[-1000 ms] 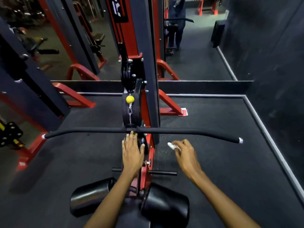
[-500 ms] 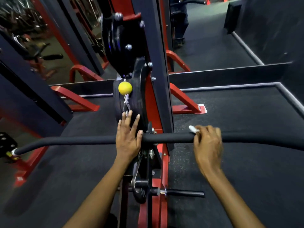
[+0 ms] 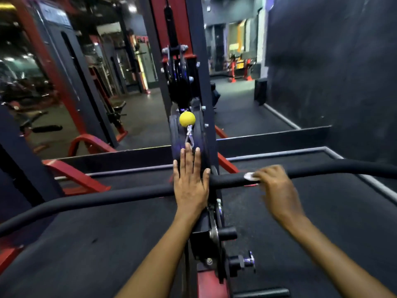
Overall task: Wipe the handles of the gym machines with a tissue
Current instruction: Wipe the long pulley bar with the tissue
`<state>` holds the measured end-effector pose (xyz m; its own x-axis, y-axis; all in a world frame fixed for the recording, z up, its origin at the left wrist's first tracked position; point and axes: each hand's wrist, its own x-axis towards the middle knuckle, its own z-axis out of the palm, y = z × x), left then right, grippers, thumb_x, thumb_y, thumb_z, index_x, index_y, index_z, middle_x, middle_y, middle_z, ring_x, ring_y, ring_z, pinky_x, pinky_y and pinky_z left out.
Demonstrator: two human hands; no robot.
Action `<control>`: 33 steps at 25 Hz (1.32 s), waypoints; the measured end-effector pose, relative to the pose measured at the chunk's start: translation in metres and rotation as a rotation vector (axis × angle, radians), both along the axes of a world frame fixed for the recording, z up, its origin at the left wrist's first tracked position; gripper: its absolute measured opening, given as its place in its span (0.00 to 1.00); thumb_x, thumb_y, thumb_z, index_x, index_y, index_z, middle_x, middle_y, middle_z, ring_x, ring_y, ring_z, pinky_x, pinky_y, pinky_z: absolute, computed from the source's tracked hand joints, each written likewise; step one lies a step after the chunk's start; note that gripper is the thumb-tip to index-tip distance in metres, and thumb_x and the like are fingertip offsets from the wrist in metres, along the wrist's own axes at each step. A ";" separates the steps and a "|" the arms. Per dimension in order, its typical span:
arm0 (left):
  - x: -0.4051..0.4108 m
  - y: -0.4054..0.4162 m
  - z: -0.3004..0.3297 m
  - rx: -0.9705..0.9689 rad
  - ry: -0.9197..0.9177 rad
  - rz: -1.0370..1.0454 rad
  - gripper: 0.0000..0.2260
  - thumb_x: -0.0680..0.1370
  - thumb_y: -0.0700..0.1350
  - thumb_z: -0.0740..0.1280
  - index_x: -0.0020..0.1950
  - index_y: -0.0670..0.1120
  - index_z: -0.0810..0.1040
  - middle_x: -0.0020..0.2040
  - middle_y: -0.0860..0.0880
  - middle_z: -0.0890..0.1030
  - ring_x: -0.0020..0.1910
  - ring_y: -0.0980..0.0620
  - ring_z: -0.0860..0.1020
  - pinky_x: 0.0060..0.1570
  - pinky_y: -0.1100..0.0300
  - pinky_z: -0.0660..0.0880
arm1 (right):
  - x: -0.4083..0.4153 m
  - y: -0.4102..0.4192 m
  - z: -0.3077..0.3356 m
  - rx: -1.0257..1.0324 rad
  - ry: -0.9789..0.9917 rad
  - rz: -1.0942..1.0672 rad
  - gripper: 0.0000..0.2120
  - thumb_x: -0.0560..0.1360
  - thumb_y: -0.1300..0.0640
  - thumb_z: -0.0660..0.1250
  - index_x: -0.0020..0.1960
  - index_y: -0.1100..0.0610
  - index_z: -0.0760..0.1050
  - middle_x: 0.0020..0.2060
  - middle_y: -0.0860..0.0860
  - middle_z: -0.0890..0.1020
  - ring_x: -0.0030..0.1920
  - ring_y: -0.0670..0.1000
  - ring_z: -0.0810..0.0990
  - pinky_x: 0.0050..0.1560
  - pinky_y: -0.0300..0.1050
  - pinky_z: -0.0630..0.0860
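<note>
A long black padded pull-down bar (image 3: 111,195) runs across the view, hanging from a cable with a yellow ball (image 3: 187,118). My left hand (image 3: 190,183) lies flat over the bar's middle, fingers straight and pointing away. My right hand (image 3: 277,186), blurred by motion, curls over the bar just right of centre and holds a small white tissue (image 3: 250,176) against the bar's top. Most of the tissue is hidden under my fingers.
The red and black machine column (image 3: 193,61) stands straight ahead behind the bar, with a black peg (image 3: 227,230) and a knob (image 3: 247,261) sticking out low on the right. A dark wall (image 3: 333,72) closes the right side. Other red-framed machines (image 3: 86,145) stand at the left.
The camera has tilted up and come closer. My right hand with the tissue has slid along the bar's right half. My left hand stays flat on the bar's centre.
</note>
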<state>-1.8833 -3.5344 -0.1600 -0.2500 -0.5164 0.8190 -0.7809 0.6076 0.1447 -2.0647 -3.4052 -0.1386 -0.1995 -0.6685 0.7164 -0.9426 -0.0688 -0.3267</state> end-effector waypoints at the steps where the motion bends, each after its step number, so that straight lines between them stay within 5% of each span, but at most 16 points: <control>1: 0.000 0.001 0.002 0.013 0.023 0.001 0.30 0.82 0.53 0.51 0.79 0.50 0.41 0.80 0.49 0.45 0.78 0.51 0.49 0.76 0.51 0.45 | -0.014 0.011 -0.001 -0.011 -0.042 -0.134 0.13 0.65 0.71 0.66 0.47 0.60 0.81 0.41 0.55 0.80 0.46 0.55 0.75 0.44 0.40 0.69; 4: 0.001 0.003 0.004 0.102 0.085 0.002 0.30 0.81 0.51 0.52 0.80 0.47 0.45 0.79 0.45 0.54 0.77 0.49 0.54 0.75 0.51 0.46 | -0.015 0.013 0.002 0.068 -0.250 -0.368 0.13 0.66 0.76 0.65 0.47 0.65 0.79 0.40 0.59 0.77 0.42 0.61 0.77 0.44 0.47 0.69; 8: 0.000 -0.003 -0.001 0.126 0.091 0.027 0.27 0.80 0.49 0.52 0.78 0.42 0.54 0.78 0.45 0.58 0.76 0.48 0.57 0.75 0.50 0.46 | 0.064 -0.019 0.027 0.160 -0.719 -0.117 0.07 0.78 0.60 0.59 0.41 0.55 0.69 0.35 0.50 0.72 0.37 0.50 0.70 0.40 0.44 0.66; 11: -0.003 -0.004 -0.002 0.102 0.091 0.035 0.27 0.81 0.50 0.52 0.78 0.42 0.54 0.78 0.44 0.57 0.76 0.48 0.56 0.74 0.49 0.44 | 0.071 -0.011 0.025 0.318 -0.305 0.159 0.08 0.79 0.54 0.56 0.41 0.48 0.67 0.36 0.44 0.69 0.36 0.41 0.69 0.37 0.35 0.64; 13: -0.002 -0.005 -0.001 0.096 0.095 0.030 0.27 0.81 0.50 0.52 0.78 0.42 0.54 0.78 0.44 0.57 0.76 0.47 0.56 0.74 0.50 0.44 | 0.029 -0.001 0.026 0.301 -0.167 0.034 0.09 0.77 0.52 0.60 0.39 0.50 0.68 0.33 0.44 0.68 0.33 0.42 0.67 0.34 0.37 0.63; 17: -0.005 -0.003 -0.001 0.095 0.094 0.035 0.27 0.80 0.49 0.53 0.78 0.42 0.54 0.78 0.43 0.57 0.76 0.47 0.58 0.74 0.48 0.50 | -0.028 0.009 0.026 0.184 -0.391 -0.439 0.06 0.74 0.64 0.64 0.47 0.65 0.79 0.40 0.55 0.72 0.43 0.59 0.76 0.40 0.43 0.65; 19: -0.005 -0.003 -0.001 0.094 0.098 0.039 0.27 0.80 0.49 0.53 0.78 0.42 0.55 0.78 0.43 0.58 0.76 0.47 0.59 0.73 0.48 0.51 | 0.017 -0.013 0.036 0.286 -0.388 -0.320 0.09 0.75 0.67 0.60 0.51 0.69 0.77 0.44 0.56 0.71 0.48 0.59 0.76 0.38 0.40 0.62; 21: -0.004 -0.004 0.000 0.098 0.103 0.036 0.27 0.80 0.49 0.53 0.77 0.42 0.55 0.78 0.43 0.59 0.75 0.46 0.62 0.72 0.48 0.51 | 0.078 -0.042 0.043 0.369 -0.430 0.040 0.12 0.77 0.63 0.57 0.56 0.64 0.75 0.50 0.53 0.74 0.47 0.54 0.74 0.43 0.34 0.69; 23: -0.003 -0.003 -0.001 0.093 0.091 0.045 0.27 0.80 0.50 0.52 0.77 0.42 0.55 0.78 0.43 0.60 0.75 0.46 0.62 0.72 0.47 0.53 | 0.101 -0.050 0.034 0.371 -0.445 0.247 0.12 0.74 0.53 0.57 0.52 0.56 0.74 0.49 0.52 0.78 0.46 0.54 0.75 0.51 0.47 0.74; 25: -0.002 -0.003 -0.002 0.116 0.093 0.044 0.27 0.81 0.50 0.51 0.78 0.43 0.53 0.79 0.44 0.56 0.76 0.47 0.59 0.73 0.46 0.53 | 0.065 -0.033 0.035 0.293 -0.432 0.103 0.04 0.72 0.53 0.61 0.40 0.53 0.69 0.36 0.47 0.74 0.37 0.49 0.72 0.41 0.46 0.70; 27: -0.003 -0.003 -0.003 0.131 0.087 0.041 0.27 0.81 0.50 0.51 0.79 0.44 0.52 0.79 0.45 0.54 0.77 0.48 0.56 0.73 0.45 0.53 | 0.008 -0.005 0.037 0.253 -0.419 -0.142 0.09 0.73 0.60 0.63 0.37 0.52 0.66 0.32 0.48 0.68 0.35 0.50 0.67 0.34 0.42 0.62; 29: -0.005 -0.004 -0.003 0.125 0.082 0.053 0.27 0.81 0.50 0.51 0.79 0.43 0.52 0.79 0.45 0.55 0.77 0.47 0.57 0.73 0.45 0.53 | -0.038 0.017 0.038 0.220 -0.453 -0.379 0.04 0.75 0.65 0.62 0.43 0.62 0.76 0.39 0.54 0.71 0.41 0.56 0.73 0.39 0.41 0.64; 31: -0.005 -0.004 -0.003 0.122 0.088 0.057 0.27 0.81 0.50 0.51 0.78 0.43 0.53 0.79 0.44 0.55 0.77 0.47 0.58 0.73 0.45 0.54 | -0.034 0.006 0.038 0.234 -0.438 -0.494 0.10 0.75 0.67 0.60 0.51 0.71 0.77 0.43 0.59 0.74 0.45 0.60 0.76 0.44 0.42 0.69; 33: -0.004 -0.004 -0.004 0.124 0.087 0.059 0.27 0.81 0.50 0.51 0.78 0.43 0.53 0.79 0.45 0.55 0.77 0.47 0.57 0.72 0.44 0.55 | 0.019 -0.017 0.037 0.316 -0.478 -0.306 0.13 0.77 0.66 0.56 0.56 0.72 0.73 0.38 0.50 0.71 0.38 0.48 0.73 0.35 0.27 0.67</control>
